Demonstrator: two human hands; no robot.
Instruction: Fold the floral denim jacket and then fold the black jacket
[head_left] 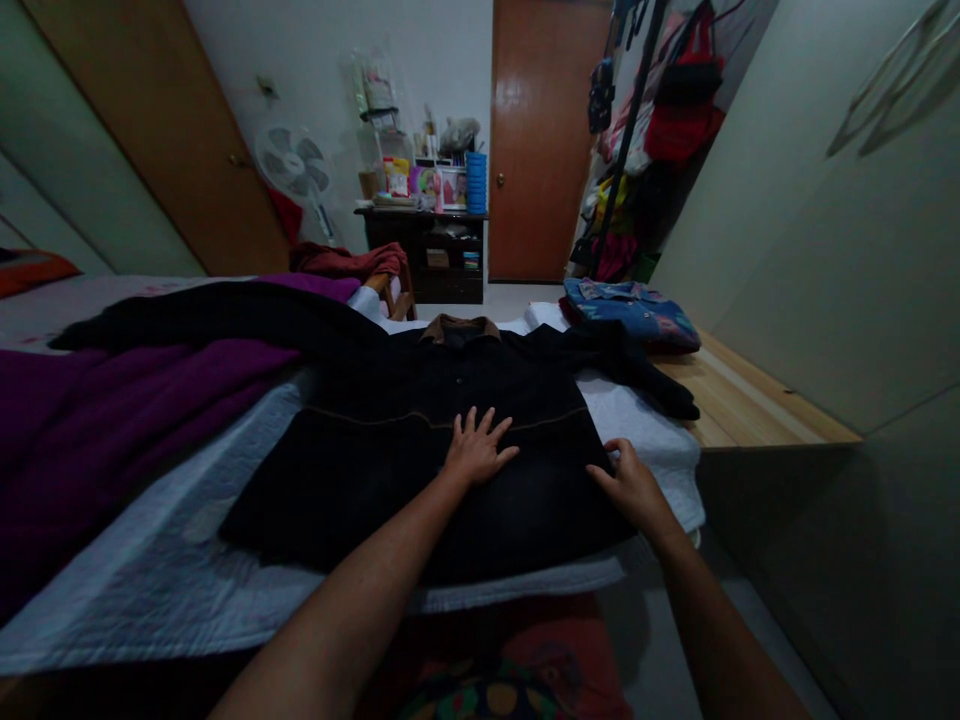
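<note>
A black long-sleeved jacket (360, 480) with a brown collar and a brown seam line across its front lies spread on a light quilted cover. Its sleeves reach out to the left and right. My left hand (478, 450) rests flat on the middle of the jacket, fingers spread. At the jacket's right edge is my right hand (628, 488), its thumb and fingers bent around the border of the cloth; the fingertips are partly hidden.
The light quilted cover (225, 590) lies under the jacket, with a purple blanket (135, 430) on the left. A folded blue denim garment (634, 312) sits at the far right on a wooden board (757, 405). Beyond stand a white fan (292, 160), a dark cabinet (386, 255) and a door (544, 130).
</note>
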